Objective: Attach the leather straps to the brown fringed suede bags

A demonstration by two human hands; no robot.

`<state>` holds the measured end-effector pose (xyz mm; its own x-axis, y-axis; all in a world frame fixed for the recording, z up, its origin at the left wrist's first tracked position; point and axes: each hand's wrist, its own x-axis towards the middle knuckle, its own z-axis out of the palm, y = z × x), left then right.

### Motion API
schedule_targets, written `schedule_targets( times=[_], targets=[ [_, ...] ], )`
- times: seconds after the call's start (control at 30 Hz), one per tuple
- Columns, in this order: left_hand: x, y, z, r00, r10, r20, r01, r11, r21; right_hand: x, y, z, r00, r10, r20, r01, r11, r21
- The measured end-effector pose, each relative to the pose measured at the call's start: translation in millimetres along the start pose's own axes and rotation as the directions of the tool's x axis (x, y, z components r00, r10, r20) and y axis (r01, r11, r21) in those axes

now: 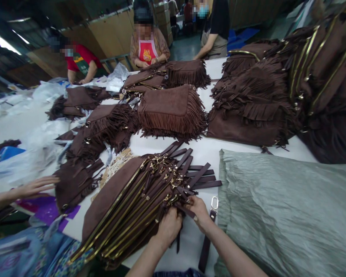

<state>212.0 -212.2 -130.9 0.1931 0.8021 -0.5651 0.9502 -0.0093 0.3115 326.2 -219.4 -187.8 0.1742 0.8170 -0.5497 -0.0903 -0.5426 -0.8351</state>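
In front of me lies a stack of brown suede bags (115,192), fanned out with gold zippers along their edges. Dark brown straps (202,175) with gold clasps stick out at its right end. My right hand (200,211) pinches a short brown strap (187,211) at that end. Close beside it, my left hand (170,225) has its fingers curled in by the bag's gold clasp; what they grip is hidden. A loose strap with a metal ring (214,203) lies on the table to the right of my hands.
Fringed brown bags (170,104) are piled across the white table. A grey-green plastic sheet (288,211) covers the right front. Clear plastic bags (37,138) spread over the left. At left, another person's hand (37,186) touches a brown bag (73,182). Several people stand at the far side.
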Motion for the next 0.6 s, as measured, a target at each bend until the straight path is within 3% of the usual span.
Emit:
schedule_targets(
  times=[0.2,0.43,0.6],
  targets=[
    [3,11,5.0,0.994,-0.093,0.057,0.095,0.995,-0.04,8,6,0,0.999,-0.046,-0.011,0.044,0.991,-0.123],
    [7,17,7.1,0.985,-0.151,0.089,0.145,0.987,0.068,-4,-4,-3,0.981,-0.195,0.008,0.189,0.943,-0.274],
    [8,18,16.2,0.984,-0.17,0.057,0.164,0.982,0.098,-32,-3,-30,0.954,-0.286,-0.088,0.223,0.876,-0.427]
  ],
)
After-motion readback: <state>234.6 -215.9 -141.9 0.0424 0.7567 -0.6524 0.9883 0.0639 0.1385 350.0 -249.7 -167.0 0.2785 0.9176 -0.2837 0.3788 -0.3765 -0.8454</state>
